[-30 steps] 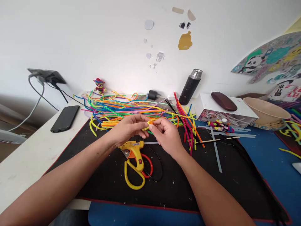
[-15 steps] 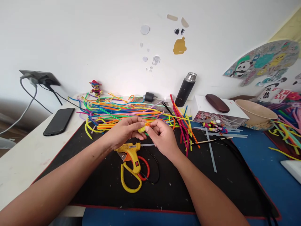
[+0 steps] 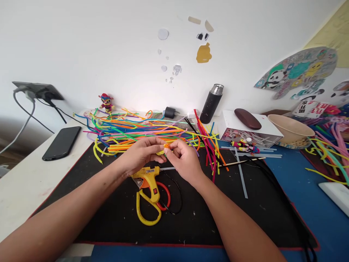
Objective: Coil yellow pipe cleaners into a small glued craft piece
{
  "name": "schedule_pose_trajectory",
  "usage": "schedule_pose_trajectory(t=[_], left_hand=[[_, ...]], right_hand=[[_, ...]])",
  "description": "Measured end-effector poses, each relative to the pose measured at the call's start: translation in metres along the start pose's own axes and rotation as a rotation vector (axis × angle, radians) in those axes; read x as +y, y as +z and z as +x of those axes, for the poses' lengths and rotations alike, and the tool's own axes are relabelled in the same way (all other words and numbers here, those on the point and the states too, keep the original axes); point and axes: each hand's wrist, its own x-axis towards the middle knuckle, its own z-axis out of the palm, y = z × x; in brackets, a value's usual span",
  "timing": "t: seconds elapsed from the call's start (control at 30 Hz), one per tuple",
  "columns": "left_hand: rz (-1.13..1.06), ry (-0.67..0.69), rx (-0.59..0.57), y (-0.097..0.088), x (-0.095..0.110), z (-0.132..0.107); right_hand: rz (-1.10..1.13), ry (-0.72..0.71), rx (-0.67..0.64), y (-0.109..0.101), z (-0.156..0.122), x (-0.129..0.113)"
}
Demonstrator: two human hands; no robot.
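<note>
Above the middle of the black mat, my left hand (image 3: pixel 147 152) and my right hand (image 3: pixel 182 156) meet fingertip to fingertip. Both pinch a small orange and yellow pipe-cleaner piece (image 3: pixel 166 146), mostly hidden by the fingers. Just below my left hand lies a yellow glue gun (image 3: pixel 151 182), with a clear glue stick out of its back. Scissors (image 3: pixel 147 213) with one yellow and one red handle rest under the gun. Behind my hands spreads a heap of colourful pipe cleaners (image 3: pixel 141 127).
A black phone (image 3: pixel 62 143) lies at left. Along the wall stand a small pipe-cleaner figure (image 3: pixel 106 103), a black thermos (image 3: pixel 211 103) and a white box (image 3: pixel 252 127) with a glasses case on top. Clear glue sticks (image 3: pixel 241 174) and a woven basket (image 3: pixel 290 131) are at right.
The view has shifted slightly to the right. Both hands keep their pinch on the small piece, whose orange part now shows a little more between the fingers.
</note>
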Motion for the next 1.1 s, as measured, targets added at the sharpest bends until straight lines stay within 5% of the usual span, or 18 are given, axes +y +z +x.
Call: schedule_pose_trajectory(t=[0.57, 1.1], left_hand=[[0.133, 0.031, 0.027, -0.003, 0.002, -0.001], [0.273, 0.181, 0.243, -0.010, 0.007, 0.005]], right_hand=[[0.148, 0.080, -0.030, -0.001, 0.000, -0.002], [0.135, 0.083, -0.012, 0.001, -0.001, 0.000]])
